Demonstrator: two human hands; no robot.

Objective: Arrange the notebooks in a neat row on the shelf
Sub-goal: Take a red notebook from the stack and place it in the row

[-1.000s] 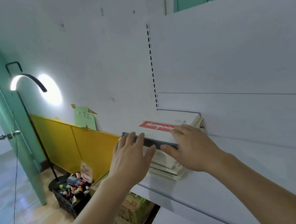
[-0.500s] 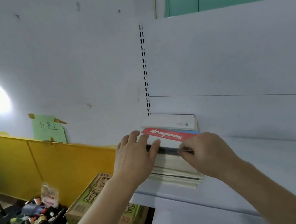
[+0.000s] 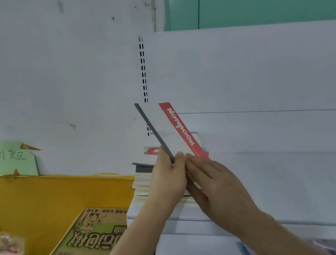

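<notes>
Top notebook [image 3: 172,131] is tilted up off the stack [image 3: 143,179] at the shelf's [image 3: 286,176] left end, long axis leaning up-left. Its lower edge is pinched by left hand [image 3: 168,183]; right hand [image 3: 211,185] lies flat-fingered against it. Free shelf lies right.

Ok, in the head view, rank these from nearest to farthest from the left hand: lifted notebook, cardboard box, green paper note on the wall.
1. Lifted notebook: gripped by the left hand, above the stack.
2. Cardboard box: lower left, below the shelf.
3. Green paper note: far left, on the wall.
</notes>
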